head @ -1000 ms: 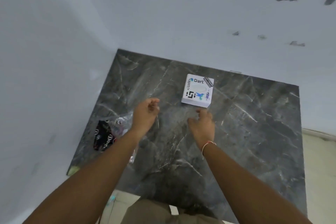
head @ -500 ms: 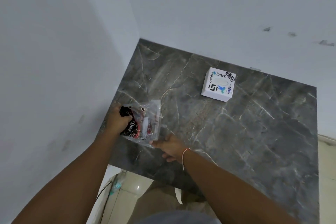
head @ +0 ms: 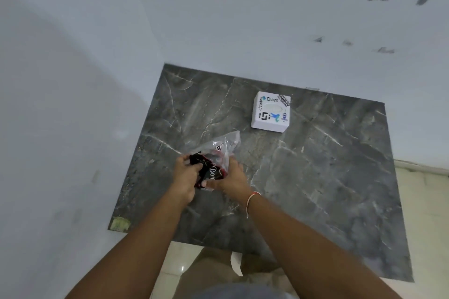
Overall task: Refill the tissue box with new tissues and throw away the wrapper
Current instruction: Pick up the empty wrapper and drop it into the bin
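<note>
A crumpled plastic wrapper (head: 216,153), clear with black and red print, is held above the middle of the dark marble table (head: 315,177). My left hand (head: 185,177) grips its left side and my right hand (head: 230,178) grips its right side, both closed on it. A white square tissue box (head: 271,111) with stickers on its lid sits on the table farther back and to the right, apart from both hands. Its top opening looks closed over with white.
White walls meet in a corner behind and to the left of the table. A green patch (head: 119,223) marks the table's near left corner. Pale floor tiles (head: 425,201) show to the right and below the table's front edge.
Both hands went from near the tissue box to the wrapper at the left, took hold of it, and brought it toward the table's middle, crumpled between them.
</note>
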